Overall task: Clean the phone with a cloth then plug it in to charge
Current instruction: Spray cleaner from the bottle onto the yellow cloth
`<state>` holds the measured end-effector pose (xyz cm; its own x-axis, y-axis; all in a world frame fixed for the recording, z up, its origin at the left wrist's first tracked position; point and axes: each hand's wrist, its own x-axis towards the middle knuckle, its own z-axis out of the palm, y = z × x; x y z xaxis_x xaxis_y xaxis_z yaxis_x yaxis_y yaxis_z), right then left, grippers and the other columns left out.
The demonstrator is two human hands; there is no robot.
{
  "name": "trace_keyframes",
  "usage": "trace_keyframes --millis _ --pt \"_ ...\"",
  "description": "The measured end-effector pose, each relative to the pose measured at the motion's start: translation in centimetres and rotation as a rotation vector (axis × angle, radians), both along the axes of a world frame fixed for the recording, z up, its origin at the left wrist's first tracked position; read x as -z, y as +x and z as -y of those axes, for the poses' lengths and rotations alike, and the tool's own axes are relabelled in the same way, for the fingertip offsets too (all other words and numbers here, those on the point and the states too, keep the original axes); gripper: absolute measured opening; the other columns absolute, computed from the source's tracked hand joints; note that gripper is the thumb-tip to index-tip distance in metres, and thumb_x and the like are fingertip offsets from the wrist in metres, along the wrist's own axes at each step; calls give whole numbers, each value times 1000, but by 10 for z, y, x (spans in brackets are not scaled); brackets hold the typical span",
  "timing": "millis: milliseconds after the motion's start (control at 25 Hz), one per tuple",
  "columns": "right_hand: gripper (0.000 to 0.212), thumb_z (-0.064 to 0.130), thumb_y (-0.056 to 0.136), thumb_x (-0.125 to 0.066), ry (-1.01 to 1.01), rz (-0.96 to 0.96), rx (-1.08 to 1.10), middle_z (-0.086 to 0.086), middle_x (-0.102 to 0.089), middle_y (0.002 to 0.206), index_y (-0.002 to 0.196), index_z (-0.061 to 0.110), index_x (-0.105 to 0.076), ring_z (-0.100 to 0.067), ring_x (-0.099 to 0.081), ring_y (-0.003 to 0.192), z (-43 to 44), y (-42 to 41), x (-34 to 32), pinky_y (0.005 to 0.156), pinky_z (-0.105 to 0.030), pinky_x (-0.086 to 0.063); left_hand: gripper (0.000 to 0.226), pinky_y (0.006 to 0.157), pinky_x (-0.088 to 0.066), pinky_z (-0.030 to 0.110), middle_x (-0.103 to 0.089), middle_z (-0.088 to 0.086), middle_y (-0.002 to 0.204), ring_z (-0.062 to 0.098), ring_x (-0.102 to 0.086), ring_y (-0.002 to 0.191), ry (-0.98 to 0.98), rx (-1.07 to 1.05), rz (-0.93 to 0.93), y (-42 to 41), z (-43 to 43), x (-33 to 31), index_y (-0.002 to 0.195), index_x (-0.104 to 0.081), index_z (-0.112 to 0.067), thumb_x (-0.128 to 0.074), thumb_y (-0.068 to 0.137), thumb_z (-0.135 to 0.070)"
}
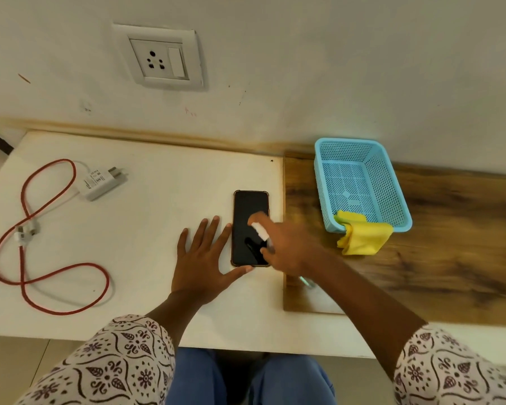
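A black phone (pixel 249 211) lies screen up on the white table (pixel 158 200). My left hand (pixel 205 258) rests flat beside the phone's left edge, fingers spread, thumb at its lower corner. My right hand (pixel 287 247) hovers over the phone's lower right, closed around a small spray bottle (pixel 260 230) whose white nozzle points at the screen. A yellow cloth (pixel 362 236) hangs over the near rim of a blue basket (pixel 360 182). A white charger adapter (pixel 103 182) with a red cable (pixel 24 244) lies at the table's left.
A wall socket with a switch (pixel 161 61) sits on the wall above the table. A wooden board (pixel 450 244) lies under the basket at the right. The table's front edge runs just above my knees.
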<state>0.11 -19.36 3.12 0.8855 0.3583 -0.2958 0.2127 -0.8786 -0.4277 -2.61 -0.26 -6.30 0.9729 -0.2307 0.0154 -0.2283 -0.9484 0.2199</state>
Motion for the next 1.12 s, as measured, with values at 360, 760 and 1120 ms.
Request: trace_keyframes --millis 360,760,1120 --pt "60 17 88 -61 -9 -20 22 -11 -62 120 136 27 -27 -25 -61 98 -2 -22 15 79 -31 -53 90 117 0 48 -10 -1 159 19 -1 146 5 -15 -1 1 0 3 147 -7 -35 -20 73 -85" --pt "55 19 89 -58 42 88 198 -4 -60 87 137 26 -32 -14 -56 72 27 -10 5 70 -29 -54 91 117 -2 49 -9 -2 159 20 -1 146 10 -17 -6 2 0 4 147 -5 -35 -20 72 -86" --pt "42 25 92 -53 315 285 346 12 -52 69 131 25 -38 -7 -55 62 40 24 -37 62 -25 -43 91 117 -4 50 -11 -2 159 20 -4 146 -2 -12 0 2 0 4 147 -7 -35 -23 73 -85"
